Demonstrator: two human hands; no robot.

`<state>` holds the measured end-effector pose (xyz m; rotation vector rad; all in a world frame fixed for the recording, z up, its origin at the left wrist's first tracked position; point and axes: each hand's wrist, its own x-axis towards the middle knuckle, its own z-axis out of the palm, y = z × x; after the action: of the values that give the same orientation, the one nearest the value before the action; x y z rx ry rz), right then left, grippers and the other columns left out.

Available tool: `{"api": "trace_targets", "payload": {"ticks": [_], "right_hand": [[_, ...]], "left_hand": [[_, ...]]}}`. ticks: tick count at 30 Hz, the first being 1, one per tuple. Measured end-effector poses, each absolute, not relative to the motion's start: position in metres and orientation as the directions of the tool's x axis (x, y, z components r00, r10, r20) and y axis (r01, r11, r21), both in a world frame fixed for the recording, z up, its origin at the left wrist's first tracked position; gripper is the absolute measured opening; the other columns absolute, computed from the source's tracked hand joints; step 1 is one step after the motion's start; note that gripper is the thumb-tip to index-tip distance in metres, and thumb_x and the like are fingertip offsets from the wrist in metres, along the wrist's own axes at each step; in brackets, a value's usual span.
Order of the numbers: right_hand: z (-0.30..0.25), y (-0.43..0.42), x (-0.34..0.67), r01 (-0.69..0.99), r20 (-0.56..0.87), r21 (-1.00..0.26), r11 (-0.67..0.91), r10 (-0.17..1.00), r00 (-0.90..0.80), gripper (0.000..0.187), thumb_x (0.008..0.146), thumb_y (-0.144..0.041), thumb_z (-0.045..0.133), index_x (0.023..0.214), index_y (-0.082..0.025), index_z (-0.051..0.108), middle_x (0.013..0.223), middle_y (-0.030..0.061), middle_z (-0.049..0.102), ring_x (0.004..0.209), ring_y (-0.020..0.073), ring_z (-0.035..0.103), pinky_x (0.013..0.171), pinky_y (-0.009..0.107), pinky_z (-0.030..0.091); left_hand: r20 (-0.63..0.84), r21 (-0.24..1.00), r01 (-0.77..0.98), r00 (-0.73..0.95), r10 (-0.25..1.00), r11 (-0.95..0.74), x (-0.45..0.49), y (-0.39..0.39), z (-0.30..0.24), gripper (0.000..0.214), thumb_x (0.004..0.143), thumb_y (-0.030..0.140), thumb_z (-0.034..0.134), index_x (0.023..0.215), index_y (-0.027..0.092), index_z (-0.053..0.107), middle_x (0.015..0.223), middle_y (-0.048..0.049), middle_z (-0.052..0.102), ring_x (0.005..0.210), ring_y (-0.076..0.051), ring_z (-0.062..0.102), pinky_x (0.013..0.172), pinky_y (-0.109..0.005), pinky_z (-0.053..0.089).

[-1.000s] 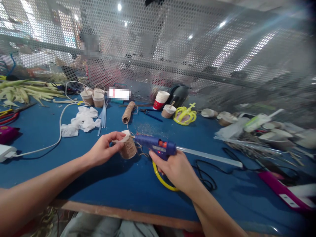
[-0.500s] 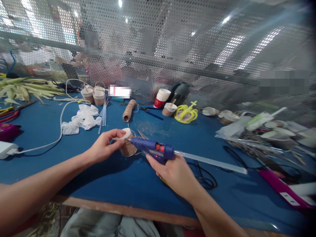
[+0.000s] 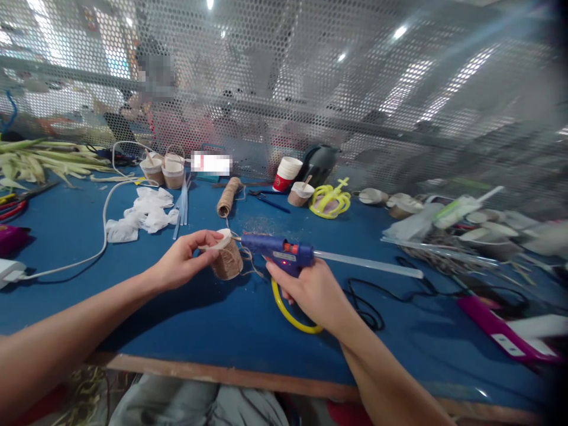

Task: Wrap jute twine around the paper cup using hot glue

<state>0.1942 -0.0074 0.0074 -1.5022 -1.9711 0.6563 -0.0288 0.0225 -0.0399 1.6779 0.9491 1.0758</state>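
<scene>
Moderate indoor light, white lamps [image 3: 400, 32] shining above the blue glue gun [image 3: 277, 248], glare streak above and right of it, soft shadow on the tabletop [image 3: 222, 337] to its left, smeared clutter [image 3: 492, 244] and dark edge far to its right, pixelated patches beyond it

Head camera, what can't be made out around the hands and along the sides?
All in the head view:
Glue gun handle: mostly hidden by the right hand.
Brown cup: part of its rim is covered by the left hand.
Glue gun tip: too small to tell whether it touches the cup.
White adapter: cut off by the left edge.
Purple block: blurred.
</scene>
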Motion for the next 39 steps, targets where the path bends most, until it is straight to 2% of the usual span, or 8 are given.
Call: {"api": "trace_targets", "payload": {"ticks": [5, 21, 32, 39], "right_hand": [[0.007, -0.007, 0.194, 0.675, 0.139, -0.696, 0.244, 0.969, -0.206, 0.033, 0.078, -0.030, 0.051, 0.047, -0.021, 0.044, 0.034, -0.0050, 0.047, 0.032, 0.0108, 0.048, 0.045, 0.023, 0.046], [0.009, -0.009, 0.193, 0.668, 0.110, -0.711, 0.221, 0.972, -0.206, 0.037, 0.077, -0.029, 0.051, 0.043, -0.022, 0.041, 0.033, -0.0045, 0.046, 0.033, 0.0111, 0.049, 0.045, 0.022, 0.045], [0.008, -0.017, 0.186, 0.649, 0.129, -0.704, 0.288, 0.951, -0.283, 0.029, 0.076, -0.027, 0.049, 0.049, -0.022, 0.042, 0.037, -0.0043, 0.048, 0.037, 0.0114, 0.048, 0.042, 0.022, 0.043], [0.009, -0.013, 0.190, 0.647, 0.085, -0.732, 0.214, 0.971, -0.225, 0.033, 0.076, -0.030, 0.051, 0.045, -0.022, 0.040, 0.036, -0.0042, 0.047, 0.035, 0.0111, 0.048, 0.043, 0.023, 0.044]], "left_hand": [[0.241, 0.950, 0.112, 0.329, 0.913, -0.291, -0.029, 0.022, -0.039, 0.023, 0.076, 0.035, 0.058, 0.069, 0.015, 0.050, 0.099, -0.0113, 0.063, 0.105, -0.024, 0.053, 0.093, -0.038, 0.037], [0.225, 0.956, 0.111, 0.315, 0.922, -0.271, -0.029, 0.023, -0.041, 0.022, 0.076, 0.035, 0.058, 0.070, 0.015, 0.051, 0.101, -0.0112, 0.062, 0.105, -0.023, 0.053, 0.092, -0.035, 0.037], [0.222, 0.956, 0.130, 0.276, 0.935, -0.265, -0.026, 0.022, -0.039, 0.024, 0.074, 0.038, 0.059, 0.068, 0.016, 0.051, 0.098, -0.0103, 0.065, 0.105, -0.025, 0.054, 0.091, -0.036, 0.038], [0.226, 0.956, 0.118, 0.297, 0.928, -0.270, -0.027, 0.022, -0.039, 0.024, 0.075, 0.036, 0.059, 0.068, 0.015, 0.050, 0.099, -0.0110, 0.063, 0.102, -0.023, 0.055, 0.089, -0.035, 0.040]]}}
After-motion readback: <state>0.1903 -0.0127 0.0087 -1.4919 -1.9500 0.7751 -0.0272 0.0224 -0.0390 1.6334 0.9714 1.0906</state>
